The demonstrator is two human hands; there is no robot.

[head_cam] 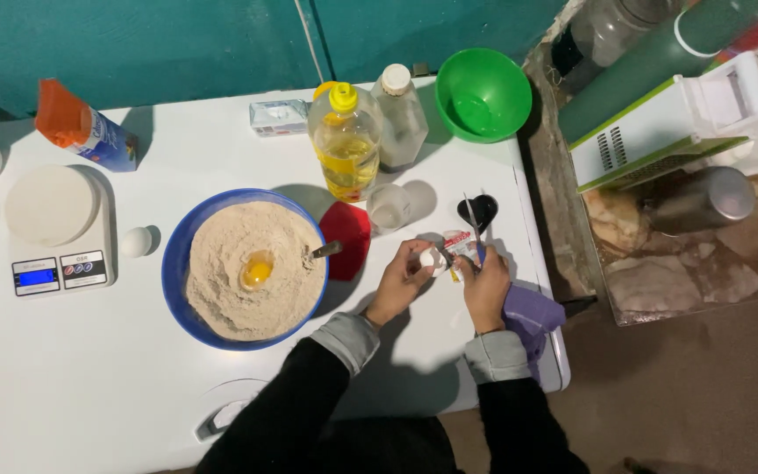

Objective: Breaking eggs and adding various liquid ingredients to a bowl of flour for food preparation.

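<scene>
Your left-hand fingers (414,263) curl around a white eggshell (432,258), and your right hand (485,285) pinches a small packet (458,243) just beside it, with scissors (475,226) at that hand, so both things sit between your hands over the white table (89,386). Left of them stands a blue bowl (177,263) of flour with a yolk (257,269); behind are a small glass (389,207), an oil bottle (345,140) and a red lid (348,239). The scissors' blades point away from you, towards the green bowl (482,92).

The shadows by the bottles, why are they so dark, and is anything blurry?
Head view: light falls from one side, so the oil bottle and glass cast dark shadows on the white table; the top-right corner smears; both hands, left and right, look soft.
</scene>
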